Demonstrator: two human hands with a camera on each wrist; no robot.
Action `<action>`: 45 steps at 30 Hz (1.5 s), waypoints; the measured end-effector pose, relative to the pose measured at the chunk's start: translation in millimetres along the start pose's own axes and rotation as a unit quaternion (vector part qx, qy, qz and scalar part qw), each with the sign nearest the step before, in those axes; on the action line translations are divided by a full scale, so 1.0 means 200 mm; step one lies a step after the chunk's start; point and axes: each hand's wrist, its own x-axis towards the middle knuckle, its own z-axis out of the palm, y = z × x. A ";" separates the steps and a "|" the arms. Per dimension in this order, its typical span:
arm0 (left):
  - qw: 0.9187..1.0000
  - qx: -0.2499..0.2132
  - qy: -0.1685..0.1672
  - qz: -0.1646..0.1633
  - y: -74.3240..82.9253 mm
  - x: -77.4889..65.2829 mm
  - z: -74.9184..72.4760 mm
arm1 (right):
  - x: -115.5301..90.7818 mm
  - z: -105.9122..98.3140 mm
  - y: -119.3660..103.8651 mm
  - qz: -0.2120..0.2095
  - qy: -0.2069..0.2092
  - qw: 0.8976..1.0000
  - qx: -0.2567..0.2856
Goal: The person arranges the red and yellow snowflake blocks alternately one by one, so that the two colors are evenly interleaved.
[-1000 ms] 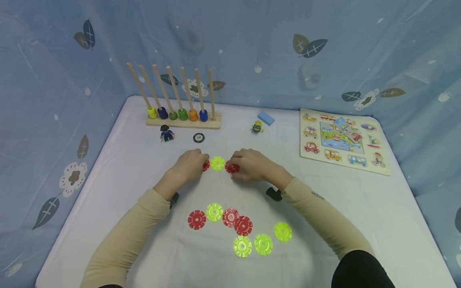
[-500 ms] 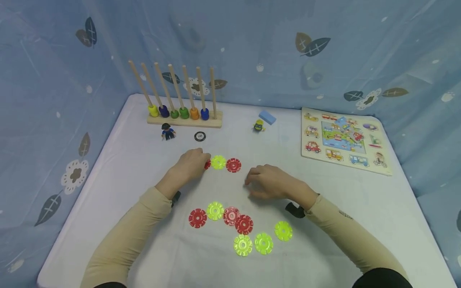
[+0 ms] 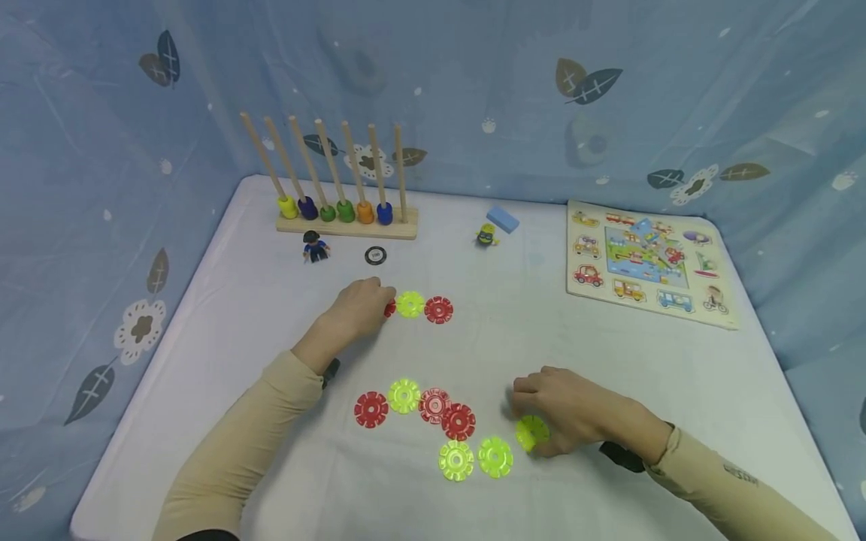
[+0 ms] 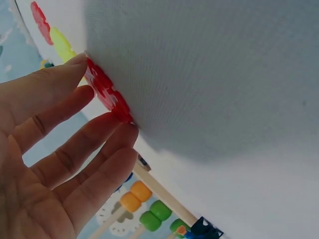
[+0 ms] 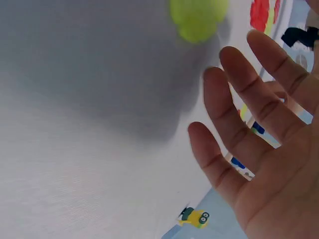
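My left hand (image 3: 358,306) grips a red notched plastic disc (image 4: 107,89), thumb at one end and fingertips along its far side. In the head view that hand covers part of the red disc. It forms a row with a yellow-green disc (image 3: 410,304) and another red disc (image 3: 438,309). At the right front, my right hand (image 3: 568,406) hovers around a single yellow-green disc (image 3: 531,431). In the right wrist view its fingers (image 5: 241,129) are spread, with the disc beyond them. The right thumb is mostly out of that view.
Several red and yellow-green discs (image 3: 370,409) lie in front of the row. At the back stand a peg counter (image 3: 352,225), a toy figure (image 3: 315,246), a black chip (image 3: 375,255), a yellow figure (image 3: 485,234) and a blue block (image 3: 503,219). A puzzle board (image 3: 649,293) lies right.
My right hand has let go of the red disc at the row's right end and moved right and toward the front, to the lone yellow-green disc. The left hand has stayed at its red disc.
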 end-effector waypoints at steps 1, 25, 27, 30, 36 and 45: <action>1.000 0.000 0.000 -0.001 0.00 0.00 0.00 | -0.02 0.00 -0.01 0.003 -0.006 1.000 0.002; 1.000 -0.003 0.001 -0.008 0.00 -0.01 0.01 | -0.06 0.10 -0.10 0.012 0.015 0.999 -0.042; 1.000 -0.003 0.002 -0.008 0.00 -0.01 0.01 | -0.06 0.11 -0.10 0.014 0.015 0.999 -0.045; 1.000 -0.003 0.005 -0.006 0.01 -0.02 0.01 | -0.06 0.11 -0.10 0.019 0.008 0.999 -0.043; 1.000 -0.001 0.001 -0.010 0.01 -0.02 0.01 | -0.07 0.11 -0.08 0.012 0.022 0.999 -0.034; 1.000 0.000 0.007 -0.009 0.01 -0.01 0.02 | -0.07 0.09 -0.07 0.018 0.029 0.999 -0.034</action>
